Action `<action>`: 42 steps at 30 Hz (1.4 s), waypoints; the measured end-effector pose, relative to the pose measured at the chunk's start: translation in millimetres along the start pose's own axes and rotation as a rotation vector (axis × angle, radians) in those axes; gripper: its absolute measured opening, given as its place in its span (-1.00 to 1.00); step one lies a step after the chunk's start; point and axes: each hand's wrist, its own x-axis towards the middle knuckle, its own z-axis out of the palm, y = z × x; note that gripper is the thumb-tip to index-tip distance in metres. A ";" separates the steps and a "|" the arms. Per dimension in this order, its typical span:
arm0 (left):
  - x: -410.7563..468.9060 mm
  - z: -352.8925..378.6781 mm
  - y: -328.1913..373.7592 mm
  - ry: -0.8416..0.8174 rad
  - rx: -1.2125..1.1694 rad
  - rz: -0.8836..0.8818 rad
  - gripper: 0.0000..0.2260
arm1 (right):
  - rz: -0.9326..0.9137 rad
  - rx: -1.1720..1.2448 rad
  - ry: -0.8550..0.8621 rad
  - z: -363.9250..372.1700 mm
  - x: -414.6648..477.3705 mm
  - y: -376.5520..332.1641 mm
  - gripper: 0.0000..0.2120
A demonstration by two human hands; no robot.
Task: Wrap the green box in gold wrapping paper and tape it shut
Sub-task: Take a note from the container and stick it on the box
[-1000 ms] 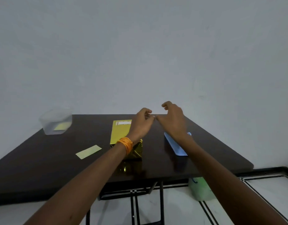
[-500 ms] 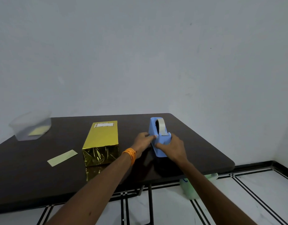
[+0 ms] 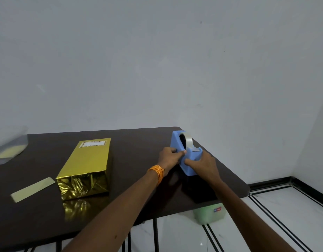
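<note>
A box wrapped in shiny gold paper [image 3: 86, 168] lies on the dark table [image 3: 135, 142], a white label on its far end. To its right stands a blue tape dispenser [image 3: 187, 153] with a clear tape roll. My left hand [image 3: 170, 158], with an orange wristband, grips the dispenser's left side. My right hand [image 3: 202, 165] holds its near right side, thumb on the front. Both hands are well to the right of the gold box and do not touch it.
A gold paper strip [image 3: 32, 189] lies left of the box. A clear plastic container [image 3: 9, 148] sits at the far left. A pale green bin [image 3: 209, 212] stands on the floor under the table's right corner. The wall is close behind.
Both hands came down from mid-air onto the blue tape dispenser and now hold it. The view has swung right, so the gold box sits further left in frame.
</note>
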 end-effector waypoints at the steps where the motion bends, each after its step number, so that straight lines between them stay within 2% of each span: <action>1: 2.2 4.8 1.7 -0.008 -0.009 -0.001 -0.66 | 0.001 -0.007 0.001 -3.5 2.5 2.2 -0.38; 3: 10.4 13.4 2.6 -0.023 -0.028 -0.005 -0.59 | 0.007 -0.035 0.013 -9.4 7.9 6.9 -0.58; 5: 16.8 21.2 2.7 -0.032 -0.031 0.001 -0.58 | -0.003 -0.053 0.034 -14.0 11.9 11.4 -0.68; 11: 23.7 29.0 2.3 -0.034 -0.006 0.001 -0.70 | 0.015 -0.047 0.033 -14.2 14.8 13.6 -0.57; 14: 11.0 22.4 7.0 -0.067 0.102 0.007 -0.47 | 0.076 -0.027 0.006 -15.4 11.8 11.4 -0.53; 15: 4.3 18.1 10.6 -0.059 0.168 0.024 -0.45 | 0.100 -0.011 0.010 -15.6 9.9 11.5 -0.48; 18: -14.9 -3.1 21.8 0.028 0.292 0.128 -0.55 | 0.038 -0.027 0.215 -11.1 -4.5 5.7 -0.27; 20: -34.6 -29.0 37.4 0.084 0.279 0.192 -0.63 | -0.070 -0.048 0.384 -3.5 -20.4 -12.8 -0.32; 22: -56.0 -61.8 54.7 0.134 0.262 0.250 -0.69 | -0.180 -0.034 0.449 6.5 -34.8 -42.7 -0.44; 23: -64.6 -76.9 64.2 0.165 0.276 0.294 -0.73 | -0.220 -0.012 0.441 10.6 -37.7 -58.5 -0.50; 27: -110.0 -154.9 75.8 0.363 0.363 0.390 -0.79 | -0.269 0.207 0.236 52.6 -53.3 -127.8 -0.62; 30: -138.9 -206.4 66.5 0.483 0.320 0.377 -0.82 | -0.244 0.321 0.086 86.7 -66.3 -165.0 -0.65; 33: -154.8 -247.5 43.9 0.570 0.328 0.311 -0.82 | -0.233 0.350 -0.036 119.2 -78.3 -184.5 -0.60; 39: -158.2 -274.7 -11.5 0.515 0.328 0.061 -0.77 | -0.107 0.343 -0.220 163.1 -93.8 -189.2 -0.44; 42: -151.0 -269.1 -31.4 0.398 0.240 -0.071 -0.69 | -0.101 0.331 -0.296 171.9 -96.8 -184.1 -0.54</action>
